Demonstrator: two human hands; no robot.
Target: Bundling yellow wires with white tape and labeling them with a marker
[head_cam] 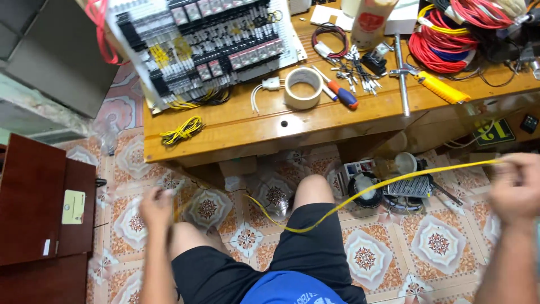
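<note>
Both hands motion-blurred: left hand (pixel 156 207) smeared, fingers indistinct, grip on yellow wire (pixel 360 195) not confirmable. Right hand (pixel 516 188) blurred too, part cut off by rt edge; wire end lost inside it. Wire's left end fades near left hand, contact unclear. Control panel (pixel 205 48) cut by top edge; terminals too small to read. Red wire coil (pixel 444 48) & white bottle (pixel 368 22) cropped at top. Items under wooden bench (pixel 236 132) partly hidden by its edge. Person's torso cut off at bottom.
</note>
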